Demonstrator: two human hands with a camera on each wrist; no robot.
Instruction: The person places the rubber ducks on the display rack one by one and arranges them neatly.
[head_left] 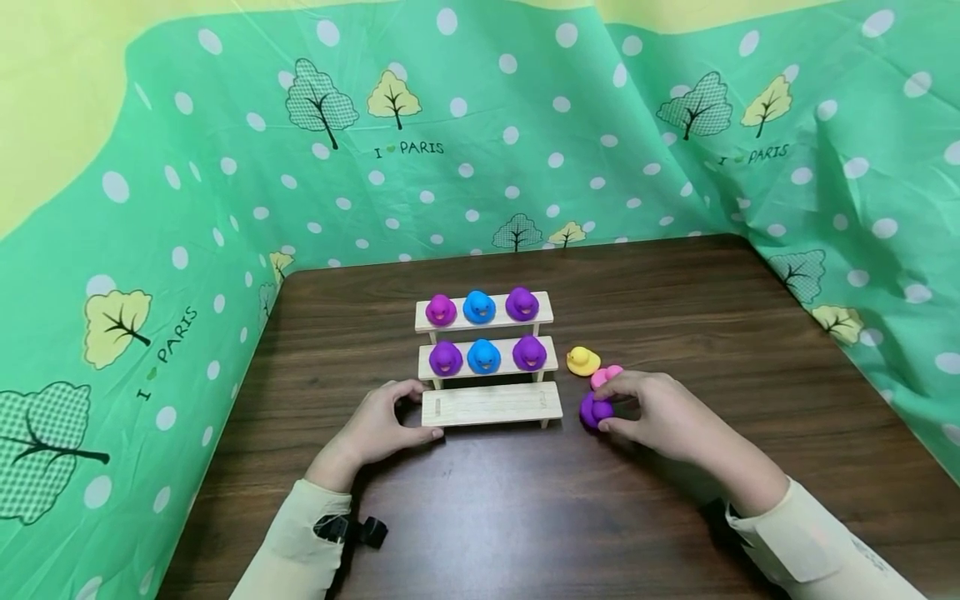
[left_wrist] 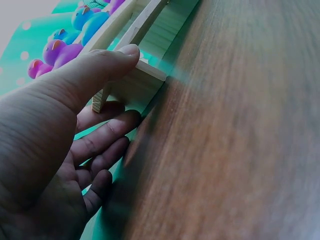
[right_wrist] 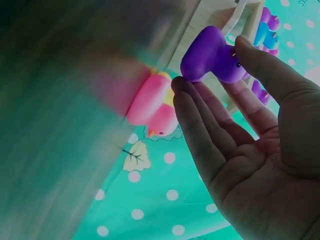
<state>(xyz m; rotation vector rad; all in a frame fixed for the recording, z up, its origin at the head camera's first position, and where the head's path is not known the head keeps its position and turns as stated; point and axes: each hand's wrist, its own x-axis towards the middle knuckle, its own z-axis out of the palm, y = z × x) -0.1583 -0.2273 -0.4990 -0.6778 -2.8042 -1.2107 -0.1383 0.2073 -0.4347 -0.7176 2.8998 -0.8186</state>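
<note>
My right hand (head_left: 663, 412) pinches a purple rubber duck (right_wrist: 205, 55) between thumb and fingertips, just right of a three-step wooden stand (head_left: 491, 405). At the stand's left end, my left hand (head_left: 382, 423) grips the lowest step, thumb at its front edge and index finger behind. That step is bare. On the middle step sit a purple duck (head_left: 446, 358), a blue duck (head_left: 483, 357) and another purple duck (head_left: 529, 353). The top step carries a magenta duck (head_left: 441, 310), a blue duck (head_left: 479, 307) and a purple duck (head_left: 522, 304).
A yellow duck (head_left: 583, 361) lies on the dark wooden table (head_left: 480, 517) to the right of the stand. Beside it is a pink duck (right_wrist: 152, 107), partly hidden by my right hand in the head view. Green dotted cloth (head_left: 450, 200) hangs around the table's back and sides.
</note>
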